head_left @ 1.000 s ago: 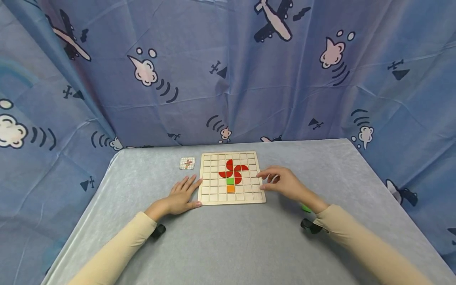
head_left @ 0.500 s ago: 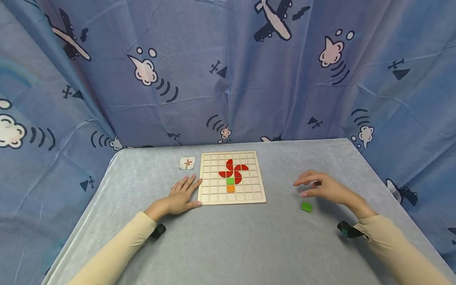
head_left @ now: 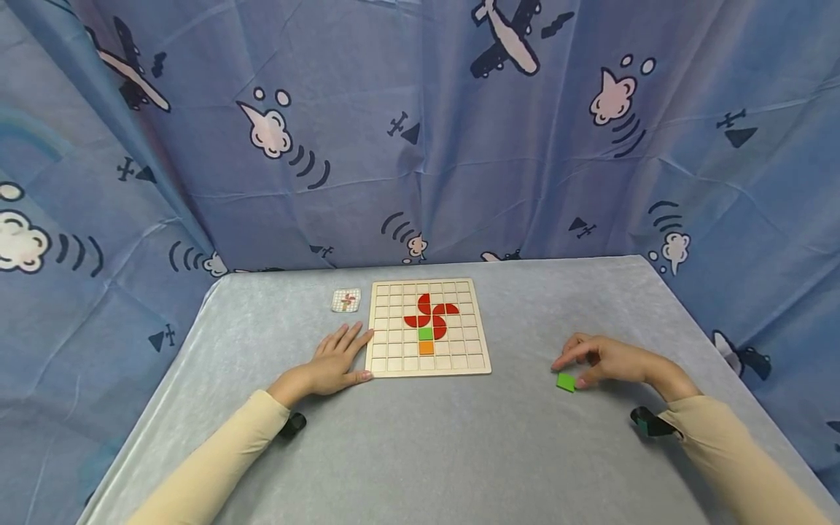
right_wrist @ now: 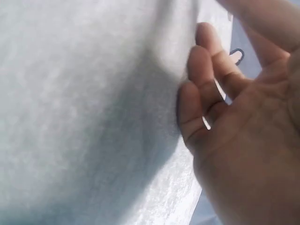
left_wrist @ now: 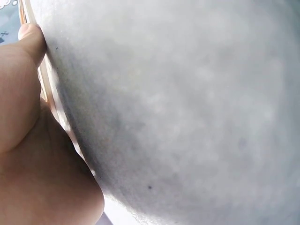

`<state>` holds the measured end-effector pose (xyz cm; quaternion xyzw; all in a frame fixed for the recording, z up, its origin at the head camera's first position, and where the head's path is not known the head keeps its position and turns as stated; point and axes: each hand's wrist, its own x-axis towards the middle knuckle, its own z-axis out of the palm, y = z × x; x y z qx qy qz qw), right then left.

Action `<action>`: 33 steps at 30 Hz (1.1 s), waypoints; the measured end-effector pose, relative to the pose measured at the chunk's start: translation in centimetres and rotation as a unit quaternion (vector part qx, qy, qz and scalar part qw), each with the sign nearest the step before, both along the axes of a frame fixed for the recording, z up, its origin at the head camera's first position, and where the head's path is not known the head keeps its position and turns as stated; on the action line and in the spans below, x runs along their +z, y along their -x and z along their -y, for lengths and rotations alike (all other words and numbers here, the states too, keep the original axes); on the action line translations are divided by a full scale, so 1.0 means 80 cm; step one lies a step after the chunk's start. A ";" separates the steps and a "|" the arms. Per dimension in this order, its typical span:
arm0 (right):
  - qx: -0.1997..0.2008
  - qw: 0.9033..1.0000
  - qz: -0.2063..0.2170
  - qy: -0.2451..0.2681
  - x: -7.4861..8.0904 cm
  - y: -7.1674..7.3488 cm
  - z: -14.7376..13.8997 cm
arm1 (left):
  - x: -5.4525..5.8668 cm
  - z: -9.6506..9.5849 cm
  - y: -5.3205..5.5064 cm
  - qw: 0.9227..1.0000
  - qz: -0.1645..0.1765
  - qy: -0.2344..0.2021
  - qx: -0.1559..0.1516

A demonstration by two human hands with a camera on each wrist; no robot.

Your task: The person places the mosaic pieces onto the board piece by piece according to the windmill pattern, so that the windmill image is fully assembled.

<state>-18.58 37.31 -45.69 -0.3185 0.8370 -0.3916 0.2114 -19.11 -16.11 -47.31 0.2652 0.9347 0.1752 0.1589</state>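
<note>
My left hand (head_left: 333, 364) lies with fingers spread on the table, its fingertips and thumb at the left edge of a wooden grid board (head_left: 394, 357). On the board sit several red curved pieces (head_left: 423, 302) in a pinwheel, with a green square tile (head_left: 426, 333) and an orange square tile (head_left: 426, 348) beneath them. Away to the right, my right hand (head_left: 610, 361) is down at a loose green tile (head_left: 566, 382). Its thumb is right at the tile's right edge and the index fingertip at its upper left. In the right wrist view the other fingers (right_wrist: 201, 65) are loosely bent.
A small pattern card (head_left: 345, 300) with a printed pinwheel lies left of the board. Grey cloth (head_left: 426, 452) covers the table. Behind it hangs a blue curtain (head_left: 354, 182) printed with planes and clouds.
My right hand has moved right from the board's right edge, then lowered to the loose green tile, now seen fully. The left hand and the board have stayed put.
</note>
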 end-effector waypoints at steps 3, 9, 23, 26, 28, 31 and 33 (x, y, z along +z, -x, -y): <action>0.000 1.000 0.008 -0.004 -0.001 0.000 -0.001 | 0.002 -0.001 0.000 1.000 0.001 0.003 0.002; -0.010 1.000 0.009 -0.014 0.002 0.001 0.001 | 0.005 -0.002 0.000 1.000 0.000 0.023 0.007; -0.034 0.999 0.023 -0.013 -0.004 0.000 0.001 | -0.008 0.002 0.005 1.000 0.002 0.004 0.005; -0.033 0.999 0.027 -0.011 -0.004 -0.001 0.002 | 0.000 0.001 0.002 1.000 0.005 0.001 0.004; -0.030 0.999 0.028 -0.008 -0.003 -0.002 0.002 | 0.002 0.001 0.000 1.000 0.004 -0.007 -0.001; -0.027 0.999 0.026 -0.001 -0.002 -0.002 0.003 | 0.002 0.001 -0.001 1.000 0.004 -0.006 -0.002; -0.028 0.999 0.028 0.002 -0.002 -0.003 0.003 | 0.000 0.001 0.000 1.000 0.007 -0.004 0.000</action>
